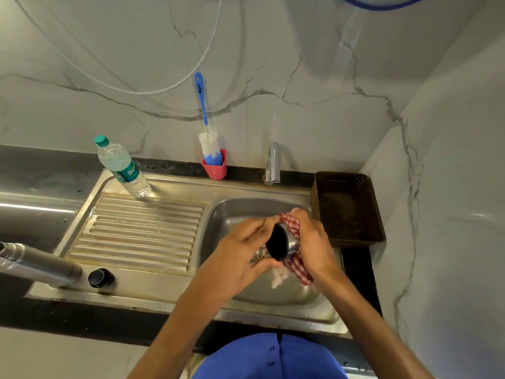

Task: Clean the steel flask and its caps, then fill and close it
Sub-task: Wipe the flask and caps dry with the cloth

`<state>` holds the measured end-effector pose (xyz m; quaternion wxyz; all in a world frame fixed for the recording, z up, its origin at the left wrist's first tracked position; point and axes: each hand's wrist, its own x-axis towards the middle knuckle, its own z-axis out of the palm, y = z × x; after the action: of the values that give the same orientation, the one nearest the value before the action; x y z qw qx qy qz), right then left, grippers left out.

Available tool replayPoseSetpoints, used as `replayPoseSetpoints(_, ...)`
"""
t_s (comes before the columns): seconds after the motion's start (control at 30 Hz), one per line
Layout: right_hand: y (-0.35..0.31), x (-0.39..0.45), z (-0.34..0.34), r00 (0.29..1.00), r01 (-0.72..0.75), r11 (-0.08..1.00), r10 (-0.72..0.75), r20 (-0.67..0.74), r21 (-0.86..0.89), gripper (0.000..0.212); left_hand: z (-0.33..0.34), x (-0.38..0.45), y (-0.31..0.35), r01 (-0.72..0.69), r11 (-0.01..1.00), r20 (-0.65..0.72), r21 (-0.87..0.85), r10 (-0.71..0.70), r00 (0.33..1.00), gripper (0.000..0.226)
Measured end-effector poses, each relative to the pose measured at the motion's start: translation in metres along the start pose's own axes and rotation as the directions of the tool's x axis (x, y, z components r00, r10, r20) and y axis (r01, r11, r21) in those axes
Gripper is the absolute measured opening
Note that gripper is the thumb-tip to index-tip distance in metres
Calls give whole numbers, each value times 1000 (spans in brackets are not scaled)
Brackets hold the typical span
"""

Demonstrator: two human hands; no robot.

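Observation:
Over the sink basin (237, 212) both hands work on a steel cup-shaped cap (280, 243) with a black inside. My left hand (240, 253) holds the cap at its rim. My right hand (311, 239) grips a red-and-white checked cloth (296, 265) wrapped round the cap's outside. The steel flask (41, 265) stands uncapped at the sink's front left corner. A small black cap (100, 278) sits beside it on the sink rim.
A plastic water bottle (123, 166) stands at the back of the ribbed drainboard (142, 231). A blue bottle brush (207, 143) sits in a red holder (216, 168) by the wall. The tap (272, 164) is behind the basin; a brown tray (347, 209) lies to its right.

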<state>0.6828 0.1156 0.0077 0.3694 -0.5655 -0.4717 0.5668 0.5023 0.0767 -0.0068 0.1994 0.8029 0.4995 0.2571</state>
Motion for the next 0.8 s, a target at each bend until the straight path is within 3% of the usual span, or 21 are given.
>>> replayPoseSetpoints(0.1,-5,-6,-5,979,-171,976,153,133,132,45,-5,2,-6,-98,994,52,46,95,994,79)
replayPoseSetpoints(0.23,-5,-17,5,964,-264,882,228,136,392,40,-19,2,5,79,972,181,-223,-38,983,98)
replayPoseSetpoints(0.3,-4,-19,10,970,-243,871,230,83,427,42,-20,-3,15,165,937,128,-309,-130,983,107)
replayPoseSetpoints(0.37,-3,-19,12,986,-154,918,167,-5,367,48,-17,-7,25,254,896,9,-365,-269,963,102)
replayPoseSetpoints(0.47,1,-20,14,989,59,989,-40,-140,136,48,-11,-7,33,343,904,-161,-256,-390,907,85)
replayPoseSetpoints(0.53,5,-22,13,961,202,979,-199,-193,-4,45,-11,-4,36,407,830,-49,-381,-457,888,76)
replayPoseSetpoints(0.6,11,-22,10,908,327,935,-351,-227,-137,42,-9,-2,38,442,668,132,-598,-462,877,69)
replayPoseSetpoints(0.67,15,-22,5,842,444,869,-488,-231,-217,40,-9,-2,40,420,552,186,-720,-431,883,64)
replayPoseSetpoints(0.73,17,-21,-1,792,518,810,-576,-203,-276,39,-8,-2,37,369,578,163,-728,-376,912,66)
replayPoseSetpoints(0.8,15,-21,-7,769,551,759,-623,-143,-347,40,-9,-3,31,322,676,147,-663,-304,941,70)
